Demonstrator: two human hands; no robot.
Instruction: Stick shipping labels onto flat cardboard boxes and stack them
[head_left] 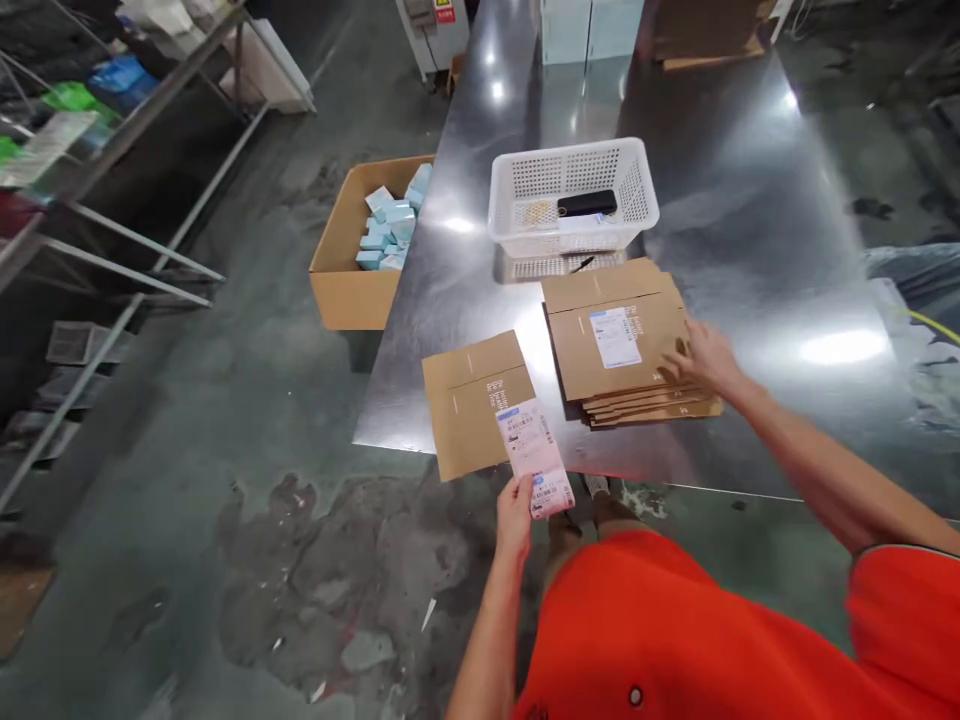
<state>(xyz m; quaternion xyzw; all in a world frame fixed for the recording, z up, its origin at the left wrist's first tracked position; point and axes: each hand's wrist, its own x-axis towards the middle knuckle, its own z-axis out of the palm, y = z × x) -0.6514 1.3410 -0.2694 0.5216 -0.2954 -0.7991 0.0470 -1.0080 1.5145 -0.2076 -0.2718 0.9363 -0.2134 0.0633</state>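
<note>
My left hand (pixel 515 515) pinches the lower end of a strip of printed labels (pixel 534 450), whose upper part overlaps a flat brown cardboard piece (pixel 469 420) at the table's front edge. To the right lies a stack of flat brown cardboard (pixel 585 365), its top piece bearing a white label (pixel 615 337). My right hand (pixel 697 355) rests at the right side of this stack, fingers spread on the top piece and holding nothing.
Behind the stack on the metal table (pixel 780 230) stands a white plastic basket (pixel 574 195) with a black object inside. A brown carton (pixel 356 295) of light-blue boxes is on the floor left of the table. Metal racks stand farther left.
</note>
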